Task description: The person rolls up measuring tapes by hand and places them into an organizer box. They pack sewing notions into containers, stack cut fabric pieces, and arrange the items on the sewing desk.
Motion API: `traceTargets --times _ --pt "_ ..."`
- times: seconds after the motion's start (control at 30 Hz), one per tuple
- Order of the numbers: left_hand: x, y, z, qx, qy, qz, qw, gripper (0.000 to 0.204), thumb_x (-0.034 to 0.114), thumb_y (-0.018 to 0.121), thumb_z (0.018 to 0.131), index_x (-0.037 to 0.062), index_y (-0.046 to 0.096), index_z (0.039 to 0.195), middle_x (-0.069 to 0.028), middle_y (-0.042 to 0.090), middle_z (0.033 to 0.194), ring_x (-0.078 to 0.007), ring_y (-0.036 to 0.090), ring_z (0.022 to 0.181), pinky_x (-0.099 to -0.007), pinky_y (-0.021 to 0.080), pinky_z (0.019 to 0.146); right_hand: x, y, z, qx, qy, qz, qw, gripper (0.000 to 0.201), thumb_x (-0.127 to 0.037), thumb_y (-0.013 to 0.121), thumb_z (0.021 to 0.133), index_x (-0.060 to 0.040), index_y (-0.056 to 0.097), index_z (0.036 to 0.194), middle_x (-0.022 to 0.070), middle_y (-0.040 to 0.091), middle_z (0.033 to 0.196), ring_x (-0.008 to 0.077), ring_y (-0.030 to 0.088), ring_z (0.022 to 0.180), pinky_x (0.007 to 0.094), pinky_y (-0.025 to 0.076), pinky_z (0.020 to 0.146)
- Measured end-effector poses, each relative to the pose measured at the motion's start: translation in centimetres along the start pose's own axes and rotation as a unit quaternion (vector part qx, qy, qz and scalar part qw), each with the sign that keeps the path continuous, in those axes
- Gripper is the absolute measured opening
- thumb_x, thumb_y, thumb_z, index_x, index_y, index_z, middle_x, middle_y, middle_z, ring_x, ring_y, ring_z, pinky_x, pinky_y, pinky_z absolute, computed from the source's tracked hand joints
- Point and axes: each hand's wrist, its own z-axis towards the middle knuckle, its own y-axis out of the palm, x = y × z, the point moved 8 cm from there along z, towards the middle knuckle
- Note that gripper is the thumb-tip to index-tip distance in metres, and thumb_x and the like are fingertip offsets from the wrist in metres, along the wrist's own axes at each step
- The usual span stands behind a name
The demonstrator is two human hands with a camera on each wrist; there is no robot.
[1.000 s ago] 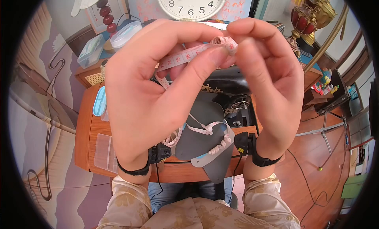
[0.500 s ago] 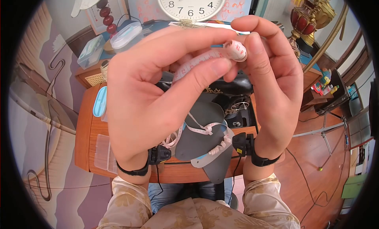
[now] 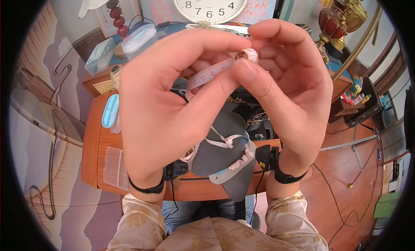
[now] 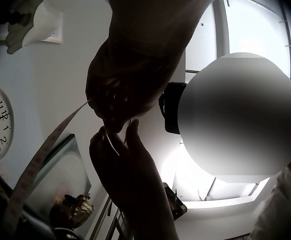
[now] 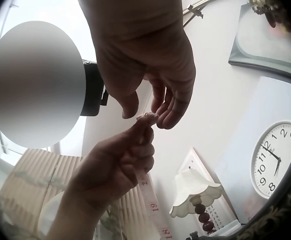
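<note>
Soft pink cloth measuring tape [image 3: 212,73], raised above the wooden tabletop [image 3: 93,134], left hand [image 3: 168,108] pinching its strip, right hand [image 3: 289,91] pinching the rolled end [image 3: 247,55]; judged light, limp, best gripped at the roll.

We look down on a wooden table [image 3: 93,143] standing on a reddish wood floor [image 3: 346,199], with a mural-painted wall [image 3: 39,121] to our left. Ahead of us a round wall clock [image 3: 210,4] hangs above a cluttered side cabinet [image 3: 97,80], and an ornate lamp [image 3: 341,19] stands at the right.
</note>
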Motion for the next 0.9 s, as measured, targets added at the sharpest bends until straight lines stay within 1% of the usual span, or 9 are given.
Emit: traceTargets --times 0.17,0.2,0.23,0.33,0.47,0.53,0.67,0.73,0.9 --pt "0.2 0.1 -0.1 -0.013 -0.008 0.024 1.000 0.022 -0.006 0.072 0.087 -0.0073 0.069 0.109 -0.0099 0.073 0.098 -0.0128 0.068 0.090 -0.0238 0.054 0.078 0.0 -0.5 0.2 0.011 0.051 0.056 0.997 0.027 -0.006 0.063 0.099 0.0054 0.059 0.123 0.0074 0.069 0.103 0.0118 0.066 0.094 0.0228 0.052 0.085" --pt "-0.1 0.1 -0.1 -0.001 -0.022 -0.010 1.000 0.021 -0.007 0.071 0.088 -0.0077 0.069 0.109 -0.0100 0.073 0.097 -0.0125 0.068 0.088 -0.0231 0.053 0.078 0.1 -0.8 0.2 0.019 0.055 0.094 0.994 0.027 -0.007 0.063 0.099 0.0054 0.059 0.123 0.0074 0.069 0.101 0.0115 0.067 0.094 0.0236 0.052 0.084" --pt "-0.3 0.1 -0.1 0.010 -0.036 -0.044 0.998 0.021 -0.008 0.071 0.088 -0.0081 0.069 0.109 -0.0101 0.072 0.096 -0.0123 0.068 0.087 -0.0224 0.053 0.077 0.1 -1.1 0.2 0.031 0.066 0.065 0.995 0.025 -0.008 0.062 0.101 0.0048 0.060 0.121 0.0082 0.071 0.098 0.0117 0.068 0.093 0.0247 0.054 0.081" --pt "-0.3 0.3 -0.1 0.025 -0.029 -0.092 0.995 0.021 -0.009 0.070 0.088 -0.0085 0.067 0.108 -0.0100 0.072 0.096 -0.0114 0.068 0.084 -0.0206 0.052 0.076 0.6 -1.3 0.1 0.039 0.082 0.113 0.989 0.023 -0.010 0.060 0.102 0.0042 0.061 0.120 0.0100 0.072 0.099 0.0127 0.069 0.092 0.0261 0.056 0.079" --pt "-0.2 0.0 0.0 0.020 -0.011 -0.048 0.999 0.021 -0.010 0.071 0.087 -0.0077 0.065 0.108 -0.0091 0.071 0.095 -0.0101 0.067 0.083 -0.0200 0.052 0.075 0.7 -1.1 0.2 0.028 0.080 0.130 0.988 0.023 -0.011 0.059 0.102 0.0043 0.061 0.120 0.0105 0.072 0.099 0.0139 0.069 0.093 0.0280 0.058 0.082" --pt "-0.2 -0.3 0.0 0.027 -0.017 -0.003 0.999 0.023 -0.010 0.071 0.087 -0.0071 0.065 0.108 -0.0082 0.070 0.095 -0.0090 0.065 0.083 -0.0195 0.051 0.075 0.6 -1.0 0.1 0.037 0.089 0.149 0.984 0.024 -0.008 0.061 0.101 0.0046 0.059 0.122 0.0116 0.071 0.104 0.0147 0.069 0.093 0.0299 0.058 0.084" --pt "-0.3 -0.3 0.0 0.030 -0.015 -0.017 0.999 0.023 -0.010 0.071 0.087 -0.0069 0.065 0.108 -0.0071 0.069 0.095 -0.0078 0.064 0.083 -0.0192 0.051 0.075 0.2 -0.5 0.0 0.001 0.072 0.137 0.988 0.026 -0.004 0.062 0.099 0.0045 0.058 0.123 0.0126 0.069 0.110 0.0157 0.069 0.098 0.0306 0.058 0.085" --pt "-0.3 -0.3 0.0 0.029 -0.016 -0.027 0.999 0.022 -0.009 0.071 0.087 -0.0068 0.065 0.108 -0.0072 0.069 0.095 -0.0078 0.064 0.083 -0.0190 0.051 0.074 0.5 -0.8 0.1 0.000 0.057 0.147 0.987 0.029 0.000 0.063 0.097 0.0039 0.057 0.125 0.0143 0.067 0.117 0.0175 0.068 0.104 0.0319 0.056 0.089" --pt "-0.5 -0.2 -0.1 0.015 -0.032 -0.037 0.999 0.021 -0.009 0.072 0.087 -0.0067 0.065 0.107 -0.0071 0.069 0.095 -0.0080 0.064 0.083 -0.0192 0.050 0.075 0.6 -1.0 0.3 -0.011 0.050 0.115 0.992 0.028 -0.002 0.061 0.099 0.0038 0.057 0.126 0.0149 0.065 0.122 0.0182 0.066 0.110 0.0327 0.052 0.097"
